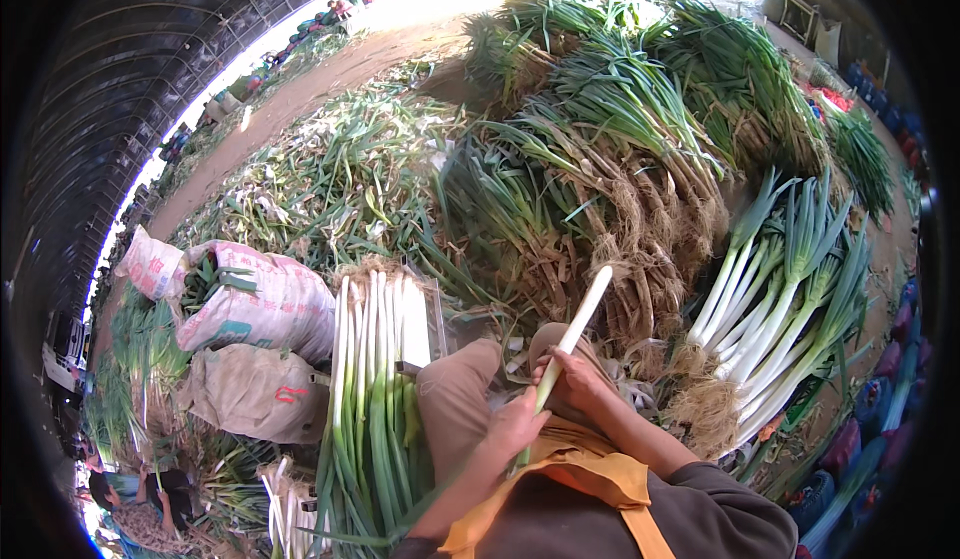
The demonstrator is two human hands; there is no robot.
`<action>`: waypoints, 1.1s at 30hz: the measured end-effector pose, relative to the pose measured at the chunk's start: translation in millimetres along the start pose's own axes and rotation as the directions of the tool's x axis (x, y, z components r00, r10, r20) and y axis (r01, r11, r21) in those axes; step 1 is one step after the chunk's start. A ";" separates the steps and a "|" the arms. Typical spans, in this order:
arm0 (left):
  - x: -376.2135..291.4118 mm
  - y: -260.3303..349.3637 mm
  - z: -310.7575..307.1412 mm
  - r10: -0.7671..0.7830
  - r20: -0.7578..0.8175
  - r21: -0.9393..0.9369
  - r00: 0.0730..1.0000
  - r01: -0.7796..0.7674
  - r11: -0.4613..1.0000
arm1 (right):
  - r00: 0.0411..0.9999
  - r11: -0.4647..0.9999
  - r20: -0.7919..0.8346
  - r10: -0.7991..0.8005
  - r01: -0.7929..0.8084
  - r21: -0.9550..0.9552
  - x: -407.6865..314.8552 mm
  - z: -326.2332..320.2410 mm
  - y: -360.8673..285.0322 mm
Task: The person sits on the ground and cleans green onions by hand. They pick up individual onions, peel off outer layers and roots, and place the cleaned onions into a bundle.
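Note:
A long green onion (577,323) slants across my lap, its thick white end pointing up and away from me. My left hand (519,418) is wrapped around its lower, greener part near the yellow apron (600,476). Just above, my right hand (574,379) grips the white shaft. Its leaf end is partly hidden by my left hand and forearm. Left of my knees, peeled green onions (367,356) lie side by side on a white board (415,311), roots away from me. To my right is a pile of white-stemmed green onions (772,304) with roots on.
Unpeeled onions with earthy roots (637,176) are heaped ahead. Stripped leaves (337,161) cover the ground at front left. Stuffed sacks (262,296) stand beyond the board. Another person (142,506) sits at lower left. Blue and purple bundles (844,439) line the far right.

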State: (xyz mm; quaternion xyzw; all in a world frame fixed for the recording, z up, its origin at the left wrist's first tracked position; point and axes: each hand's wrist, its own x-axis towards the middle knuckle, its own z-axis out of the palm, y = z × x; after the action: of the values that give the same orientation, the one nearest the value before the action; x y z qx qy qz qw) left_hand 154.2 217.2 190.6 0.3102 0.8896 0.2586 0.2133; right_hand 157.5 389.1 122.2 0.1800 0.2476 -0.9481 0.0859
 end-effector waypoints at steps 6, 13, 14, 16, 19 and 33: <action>-61.6 -59.1 -19.6 -0.099 0.278 -0.476 0.956 0.226 0.850 | 0.999 0.990 0.015 0.044 -0.045 0.137 20.4 -19.7 -5.5; -114.9 -81.5 -58.9 -0.302 0.304 -0.392 0.903 0.408 0.824 | 0.993 0.979 -0.056 -0.101 0.109 0.170 74.9 1.1 -69.2; -117.6 -86.7 -68.4 -0.337 0.301 -0.411 0.892 0.440 0.798 | 0.987 0.977 0.000 -0.161 0.159 0.145 82.0 2.9 -77.2; -122.3 -97.7 -87.1 -0.382 0.273 -0.524 0.883 0.469 0.711 | 0.984 0.968 0.024 -0.177 0.170 0.182 93.2 6.8 -85.9; -122.8 -107.5 -112.1 -0.412 0.147 -0.589 0.899 0.414 0.693 | 0.939 0.951 0.285 -0.192 0.106 0.290 98.4 17.2 -81.6; -16.6 -31.4 -17.1 -0.112 -0.290 0.048 0.950 0.131 0.990 | 0.977 0.997 0.210 0.028 -0.043 0.067 71.3 31.8 -0.2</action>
State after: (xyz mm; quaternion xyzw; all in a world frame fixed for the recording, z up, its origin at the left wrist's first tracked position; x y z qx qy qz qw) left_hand 143.1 179.4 188.9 0.2212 0.9366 0.2572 0.0872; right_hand 82.4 368.2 120.8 0.0870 0.1999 -0.9683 0.1217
